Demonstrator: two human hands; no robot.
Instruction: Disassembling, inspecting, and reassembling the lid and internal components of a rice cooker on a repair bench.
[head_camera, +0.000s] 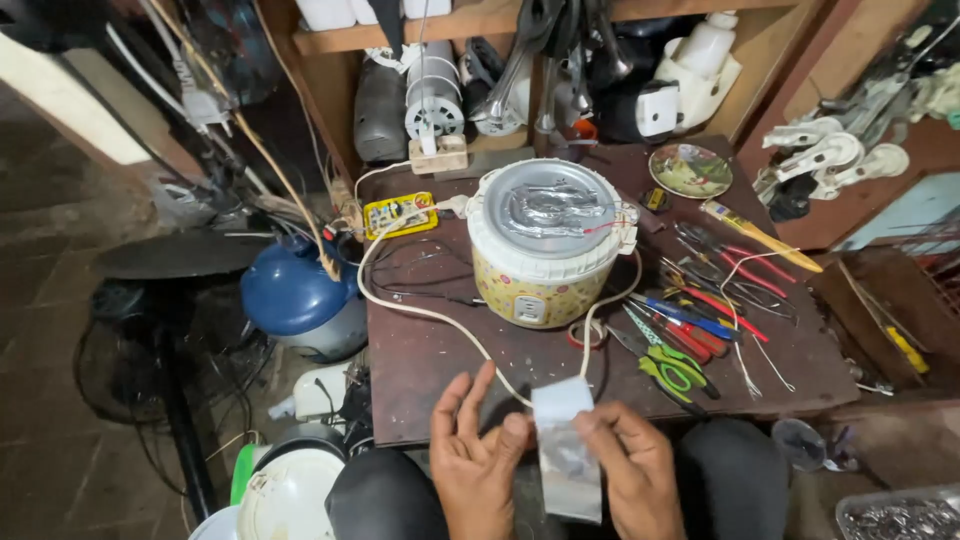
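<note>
The step in hand appears to be handling a small clear plastic bag (566, 460), held low in front of the body, just off the near edge of the counter (440, 350). The bag hangs upright; its top part looks white and opaque, its lower part clear with something greyish inside that cannot be made out.

To do this well, keep the bag upright so the contents stay at the bottom, and grip only the top edge. Keep it clear of the white cord (420, 312), which runs across the counter from the rice cooker (545, 245) and passes just behind the bag's top. If small parts are to come out, it is judged safer to work over the counter than over the lap.

Hand pose:
- Left hand (472, 460): palm turned up and toward the body, fingers spread and loosely curled. The thumb tip presses the bag's left top edge; the other fingers hold nothing.
- Right hand (632, 470): back of the hand up, fingers bent inward, pinching the bag's right top edge between thumb and forefinger.

Both wrists rest low, between the knees. Pliers and screwdrivers (690, 335) lie to the right on the counter, well apart from both hands.
</note>
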